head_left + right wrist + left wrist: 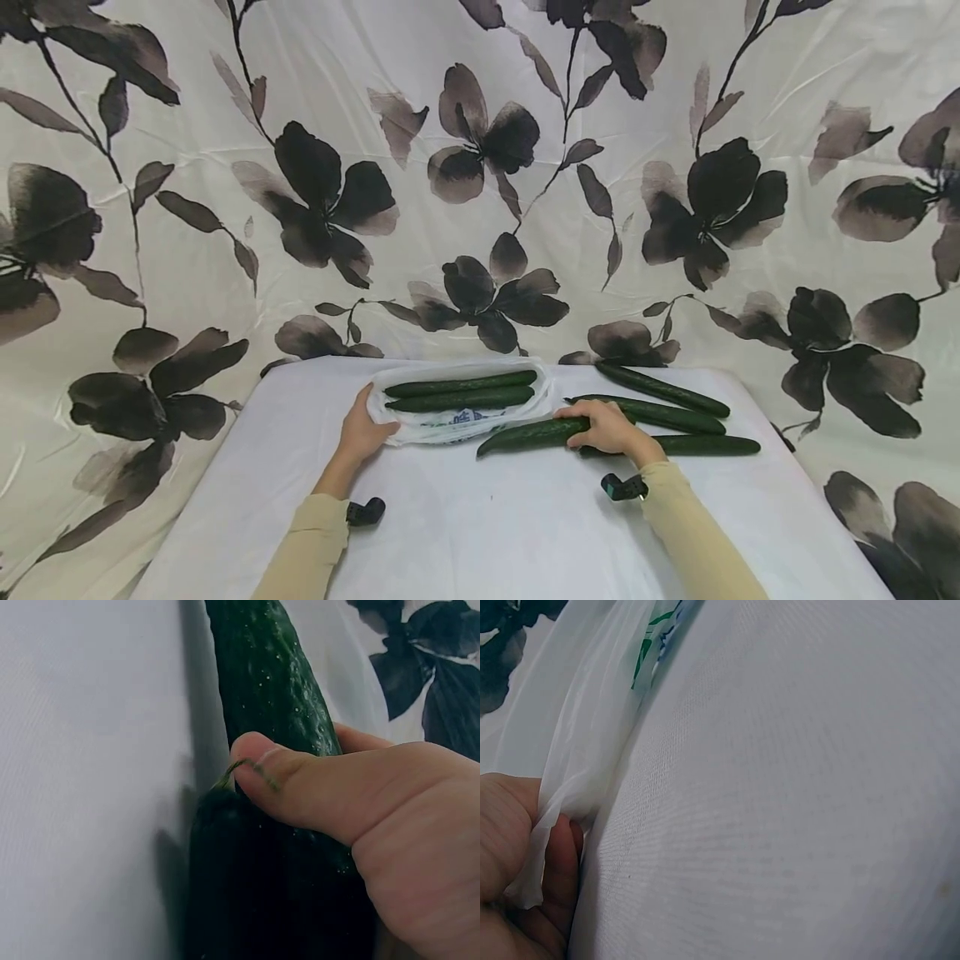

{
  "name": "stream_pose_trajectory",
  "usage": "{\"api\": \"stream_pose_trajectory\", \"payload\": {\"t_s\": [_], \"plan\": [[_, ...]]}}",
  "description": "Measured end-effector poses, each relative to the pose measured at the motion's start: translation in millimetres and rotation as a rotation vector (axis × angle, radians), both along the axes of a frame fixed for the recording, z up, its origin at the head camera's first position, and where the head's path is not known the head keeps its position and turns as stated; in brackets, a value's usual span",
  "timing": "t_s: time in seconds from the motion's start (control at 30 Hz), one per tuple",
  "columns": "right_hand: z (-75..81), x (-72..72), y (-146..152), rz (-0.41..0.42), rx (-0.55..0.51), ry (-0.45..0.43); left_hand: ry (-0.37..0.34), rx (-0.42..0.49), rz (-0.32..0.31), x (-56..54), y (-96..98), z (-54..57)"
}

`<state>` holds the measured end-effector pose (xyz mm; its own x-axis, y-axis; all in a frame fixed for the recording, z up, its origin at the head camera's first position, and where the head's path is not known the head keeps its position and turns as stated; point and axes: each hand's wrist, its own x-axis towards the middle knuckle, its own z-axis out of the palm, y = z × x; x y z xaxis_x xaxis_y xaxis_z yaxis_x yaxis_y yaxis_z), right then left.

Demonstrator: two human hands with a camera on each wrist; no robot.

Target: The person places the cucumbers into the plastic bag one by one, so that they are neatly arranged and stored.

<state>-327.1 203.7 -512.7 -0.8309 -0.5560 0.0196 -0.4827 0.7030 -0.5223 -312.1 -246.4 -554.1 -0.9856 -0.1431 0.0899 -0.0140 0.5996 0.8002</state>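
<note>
Two dark green cucumbers (461, 391) lie side by side in a thin white plastic bag (442, 434) with blue and green print. My left hand (363, 431) pinches the bag's left edge; the left wrist view shows the film (585, 750) between thumb and fingers. My right hand (609, 427) grips another cucumber (532, 436), which lies just in front of the bag's right part. In the right wrist view the thumb lies across that cucumber (270, 682), beside the curled stem of a neighbouring cucumber (232, 877).
To the right of the bag lie more cucumbers: one at the back (663, 388), one in the middle (667, 414) and one in front (708, 446). They rest on a white-covered table (487, 533). Behind it hangs a floral-patterned cloth (585, 225).
</note>
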Motion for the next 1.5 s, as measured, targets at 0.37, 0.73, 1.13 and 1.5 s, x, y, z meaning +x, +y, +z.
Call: {"api": "stream_pose_trajectory", "payload": {"t_s": [0.37, 0.73, 1.13, 1.5], "plan": [[15.1, 12.9, -14, 0.061, -0.075, 0.019, -0.013, -0.012, 0.013, -0.5, 2.2, -4.5], [41.9, 19.4, -47, 0.182, -0.071, 0.136, 0.000, -0.005, 0.010, -3.1, 1.6, -3.4], [52.9, 19.9, -85, 0.247, -0.117, 0.165, -0.015, -0.013, 0.023, -2.4, 2.8, -3.6], [55.5, 16.1, -125, 0.258, -0.161, 0.205, 0.103, -0.063, -0.017, -1.6, -1.2, -6.4]]}}
